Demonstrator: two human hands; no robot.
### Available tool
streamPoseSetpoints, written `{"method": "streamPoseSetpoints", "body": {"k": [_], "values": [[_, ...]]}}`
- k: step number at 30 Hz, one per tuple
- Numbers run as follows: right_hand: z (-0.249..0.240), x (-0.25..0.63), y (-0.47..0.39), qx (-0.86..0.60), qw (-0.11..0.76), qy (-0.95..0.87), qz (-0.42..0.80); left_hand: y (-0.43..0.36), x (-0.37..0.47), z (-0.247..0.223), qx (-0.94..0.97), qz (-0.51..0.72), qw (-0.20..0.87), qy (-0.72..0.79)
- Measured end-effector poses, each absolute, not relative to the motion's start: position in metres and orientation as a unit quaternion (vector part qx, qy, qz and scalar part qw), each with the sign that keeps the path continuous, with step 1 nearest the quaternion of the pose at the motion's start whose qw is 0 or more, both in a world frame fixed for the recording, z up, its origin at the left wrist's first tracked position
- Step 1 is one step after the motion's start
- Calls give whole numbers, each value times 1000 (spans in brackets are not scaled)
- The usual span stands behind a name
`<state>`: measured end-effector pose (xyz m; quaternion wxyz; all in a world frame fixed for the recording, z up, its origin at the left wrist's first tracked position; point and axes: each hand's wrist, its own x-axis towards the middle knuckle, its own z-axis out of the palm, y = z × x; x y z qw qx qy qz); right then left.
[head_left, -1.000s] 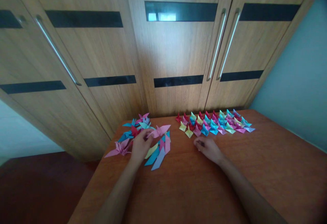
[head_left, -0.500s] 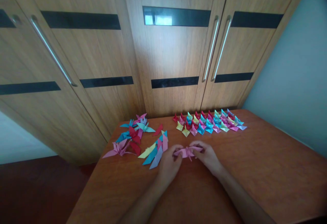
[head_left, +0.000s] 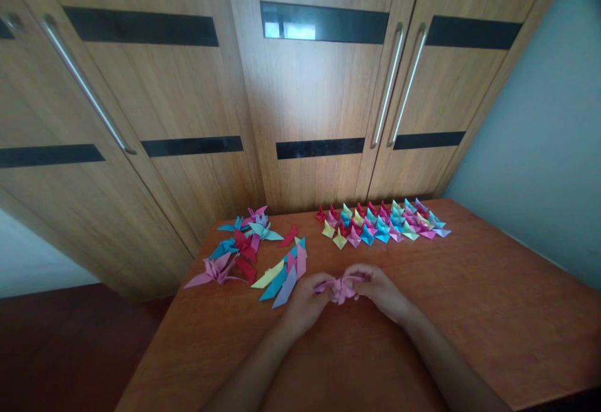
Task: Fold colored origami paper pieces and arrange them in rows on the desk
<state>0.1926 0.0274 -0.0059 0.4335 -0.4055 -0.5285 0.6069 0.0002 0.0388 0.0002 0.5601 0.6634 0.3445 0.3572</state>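
A pink origami crane (head_left: 342, 290) is stretched between my two hands, just above the wooden table (head_left: 357, 349). My left hand (head_left: 307, 302) pinches its left wing, and my right hand (head_left: 375, 287) grips its right wing. The crane's middle shows between the fingertips; parts of both wings are hidden by the fingers. Left of my left hand lie flat folded paper pieces (head_left: 273, 283) in yellow, blue, lilac and pink, overlapping one another.
Spread-winged paper cranes (head_left: 218, 269) in pink, blue and red cluster at the table's left. Rows of small folded paper pieces (head_left: 382, 231) stand at the back right. A wooden wardrobe (head_left: 319, 105) rises behind the table, with a pale wall (head_left: 535, 149) to the right.
Both hands have moved slightly down with the pink crane, and its middle looks fuller and more opened out. The whole view has shifted a little.
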Motion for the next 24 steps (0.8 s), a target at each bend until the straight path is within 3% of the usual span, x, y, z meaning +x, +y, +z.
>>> {"method": "streamPoseSetpoints", "body": {"k": [5,12,24], "values": [[-11,196,27,-345,492,-418,681,38,-5,6,576,355,669,306],[-15,190,26,-307,509,-346,726,37,-9,4,462,404,745,262],[-10,185,25,-328,504,-366,711,42,-16,6,438,406,754,272]]}}
